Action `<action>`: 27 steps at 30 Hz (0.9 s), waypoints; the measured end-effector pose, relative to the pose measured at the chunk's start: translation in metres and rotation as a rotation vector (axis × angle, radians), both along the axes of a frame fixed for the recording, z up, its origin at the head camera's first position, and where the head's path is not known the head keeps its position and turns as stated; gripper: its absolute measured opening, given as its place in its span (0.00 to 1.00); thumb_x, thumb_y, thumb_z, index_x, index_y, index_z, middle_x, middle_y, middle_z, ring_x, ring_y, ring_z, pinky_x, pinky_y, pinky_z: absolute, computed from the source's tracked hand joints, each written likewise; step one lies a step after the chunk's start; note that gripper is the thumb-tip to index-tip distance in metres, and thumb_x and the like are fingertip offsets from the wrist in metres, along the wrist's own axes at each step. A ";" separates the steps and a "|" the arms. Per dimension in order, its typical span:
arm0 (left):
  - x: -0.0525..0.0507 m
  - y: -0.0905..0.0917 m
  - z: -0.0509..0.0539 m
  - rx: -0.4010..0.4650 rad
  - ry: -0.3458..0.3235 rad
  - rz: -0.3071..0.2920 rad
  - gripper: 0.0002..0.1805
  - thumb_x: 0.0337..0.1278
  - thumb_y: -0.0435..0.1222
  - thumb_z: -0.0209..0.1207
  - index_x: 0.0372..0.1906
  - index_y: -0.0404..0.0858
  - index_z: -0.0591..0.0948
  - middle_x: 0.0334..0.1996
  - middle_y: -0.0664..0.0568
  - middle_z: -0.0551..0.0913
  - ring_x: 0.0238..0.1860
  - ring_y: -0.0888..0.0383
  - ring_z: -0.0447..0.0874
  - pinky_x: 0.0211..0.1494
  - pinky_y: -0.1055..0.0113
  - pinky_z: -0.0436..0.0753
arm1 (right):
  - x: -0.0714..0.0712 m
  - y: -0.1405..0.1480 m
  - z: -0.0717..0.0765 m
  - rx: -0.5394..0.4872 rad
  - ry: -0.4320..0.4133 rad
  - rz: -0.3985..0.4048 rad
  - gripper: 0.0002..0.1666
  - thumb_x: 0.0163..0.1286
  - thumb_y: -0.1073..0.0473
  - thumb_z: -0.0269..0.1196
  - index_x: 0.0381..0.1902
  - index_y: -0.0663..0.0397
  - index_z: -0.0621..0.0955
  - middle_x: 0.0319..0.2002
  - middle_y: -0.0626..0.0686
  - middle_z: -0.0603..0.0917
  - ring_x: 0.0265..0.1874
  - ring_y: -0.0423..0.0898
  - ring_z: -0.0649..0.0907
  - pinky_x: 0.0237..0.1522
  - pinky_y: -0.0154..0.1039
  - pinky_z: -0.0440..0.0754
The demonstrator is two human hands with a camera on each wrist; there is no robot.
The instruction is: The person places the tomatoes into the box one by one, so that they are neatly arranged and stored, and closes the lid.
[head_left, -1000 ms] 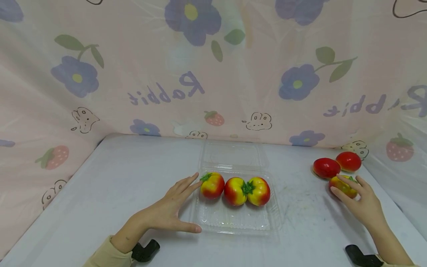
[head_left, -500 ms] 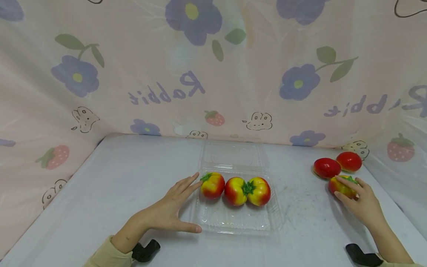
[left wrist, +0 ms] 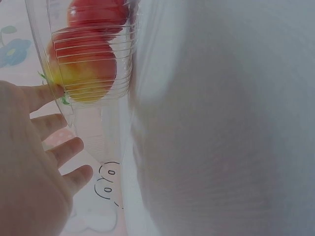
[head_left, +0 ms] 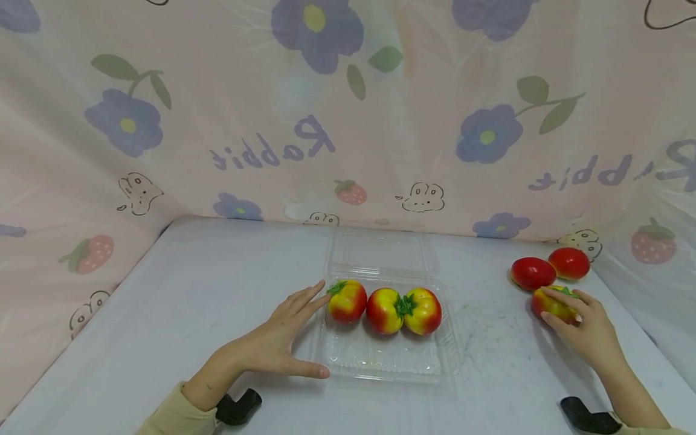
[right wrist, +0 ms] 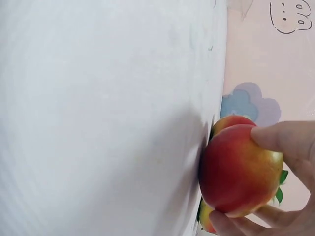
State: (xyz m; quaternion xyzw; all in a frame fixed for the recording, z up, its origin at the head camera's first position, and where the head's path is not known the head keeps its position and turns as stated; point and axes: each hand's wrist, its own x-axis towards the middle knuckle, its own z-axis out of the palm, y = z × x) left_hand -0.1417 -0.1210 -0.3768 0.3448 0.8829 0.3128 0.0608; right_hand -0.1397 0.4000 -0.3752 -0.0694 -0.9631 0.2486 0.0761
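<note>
My right hand [head_left: 583, 326] holds a red-and-yellow fruit [right wrist: 236, 169] with a green leafy top, thumb on one side and fingers on the other. Close behind it, two redder fruits [head_left: 533, 273] lie on the table. A clear plastic clamshell box [head_left: 380, 362] stands open in the middle, its lid [head_left: 380, 251] laid back. Inside are three similar fruits [head_left: 384, 311] in a row along the back. My left hand [head_left: 277, 341] is spread at the box's left side, fingers extended. In the left wrist view, its fingertips [left wrist: 58, 92] are at the box edge, beside the leftmost fruit.
A white cloth covers the table [head_left: 190, 290]. Behind and at both sides hangs a pink printed curtain [head_left: 380, 133] with flowers and rabbits. Black wrist mounts [head_left: 239, 408] show at both sleeves.
The right hand closes in on the fruit and shifts it slightly left. My left hand, the box and the other fruits stay in place.
</note>
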 end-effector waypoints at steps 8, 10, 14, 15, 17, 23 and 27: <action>0.000 0.000 -0.001 -0.007 -0.006 -0.001 0.59 0.39 0.64 0.67 0.76 0.49 0.53 0.78 0.56 0.38 0.75 0.41 0.41 0.69 0.31 0.49 | 0.000 -0.009 0.002 0.002 0.036 0.037 0.27 0.68 0.59 0.60 0.61 0.67 0.72 0.60 0.82 0.56 0.59 0.79 0.57 0.46 0.74 0.70; 0.000 0.000 0.000 -0.006 -0.010 0.000 0.58 0.39 0.64 0.67 0.76 0.49 0.53 0.78 0.56 0.38 0.75 0.41 0.41 0.69 0.31 0.49 | 0.001 -0.012 0.002 0.006 0.067 0.056 0.26 0.67 0.60 0.61 0.60 0.66 0.73 0.60 0.81 0.57 0.57 0.78 0.59 0.47 0.72 0.71; 0.000 0.000 0.001 -0.003 -0.019 0.002 0.59 0.39 0.64 0.67 0.76 0.48 0.53 0.78 0.56 0.38 0.75 0.40 0.41 0.69 0.31 0.49 | 0.003 -0.019 0.004 -0.002 0.100 0.084 0.26 0.66 0.61 0.63 0.60 0.66 0.74 0.60 0.80 0.58 0.56 0.76 0.60 0.46 0.71 0.73; 0.000 0.000 0.001 -0.003 -0.020 0.003 0.59 0.39 0.64 0.67 0.76 0.48 0.53 0.78 0.57 0.38 0.75 0.40 0.41 0.69 0.31 0.48 | 0.003 -0.021 0.004 -0.005 0.105 0.089 0.26 0.65 0.62 0.63 0.59 0.66 0.74 0.60 0.80 0.58 0.56 0.76 0.60 0.46 0.71 0.74; 0.000 0.000 0.001 -0.003 -0.021 0.003 0.59 0.39 0.64 0.67 0.76 0.49 0.53 0.78 0.57 0.38 0.75 0.40 0.41 0.69 0.31 0.49 | 0.003 -0.024 0.005 -0.009 0.111 0.096 0.26 0.65 0.62 0.64 0.59 0.66 0.74 0.60 0.79 0.59 0.56 0.76 0.60 0.45 0.71 0.75; -0.001 0.000 0.000 -0.001 -0.018 0.002 0.59 0.39 0.64 0.67 0.76 0.49 0.53 0.78 0.57 0.38 0.75 0.41 0.41 0.69 0.31 0.49 | 0.004 -0.034 0.011 -0.021 0.128 0.127 0.27 0.64 0.62 0.65 0.60 0.63 0.75 0.61 0.77 0.59 0.58 0.75 0.61 0.43 0.60 0.82; 0.000 0.000 0.000 -0.001 -0.015 0.003 0.58 0.39 0.64 0.67 0.76 0.49 0.53 0.78 0.57 0.38 0.75 0.41 0.41 0.69 0.31 0.49 | 0.005 -0.041 0.014 -0.037 0.136 0.149 0.27 0.63 0.63 0.66 0.60 0.61 0.75 0.62 0.76 0.60 0.59 0.75 0.61 0.40 0.42 0.85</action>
